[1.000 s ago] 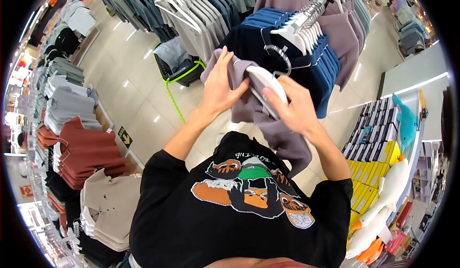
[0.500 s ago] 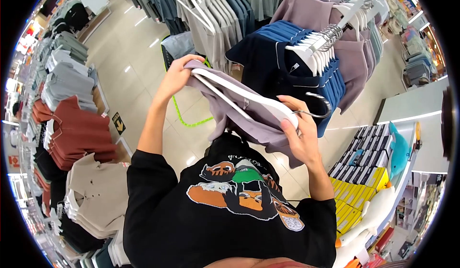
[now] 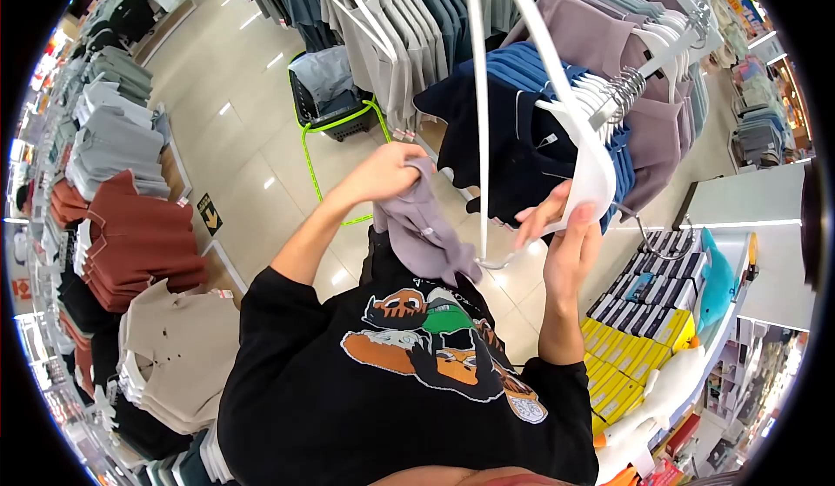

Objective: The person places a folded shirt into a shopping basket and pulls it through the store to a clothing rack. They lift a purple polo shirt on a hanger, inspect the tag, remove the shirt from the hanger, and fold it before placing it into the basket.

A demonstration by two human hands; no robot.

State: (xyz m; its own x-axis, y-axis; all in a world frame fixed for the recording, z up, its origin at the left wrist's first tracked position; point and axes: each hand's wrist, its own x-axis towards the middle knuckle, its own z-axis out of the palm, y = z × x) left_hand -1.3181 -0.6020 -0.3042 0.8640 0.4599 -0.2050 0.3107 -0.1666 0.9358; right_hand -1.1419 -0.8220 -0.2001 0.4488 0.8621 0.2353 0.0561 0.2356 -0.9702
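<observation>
My left hand point(image 3: 389, 173) is closed on a mauve shirt point(image 3: 419, 229), which hangs bunched in front of my torso. The shirt is off the hanger. Out to the right, my right hand point(image 3: 570, 236) grips a bare white hanger point(image 3: 593, 163) near its hook end, thumb on one face. The hanger stands tilted up, its long arms reaching past the top of the view, and its metal hook points to the right. Behind it hang navy polo shirts point(image 3: 487, 151), partly covered by the hanger.
A black basket point(image 3: 341, 127) with green trim and grey cloth inside stands on the floor ahead. Grey shirts point(image 3: 396, 73) hang beyond it. Rust-coloured shirts point(image 3: 139, 234) and beige shirts point(image 3: 178, 347) line the left. Yellow boxes point(image 3: 622, 356) sit on a right-hand shelf.
The shirt has come off the hanger. My left hand has lowered it towards my body, while my right hand has swung the bare hanger upright on the right.
</observation>
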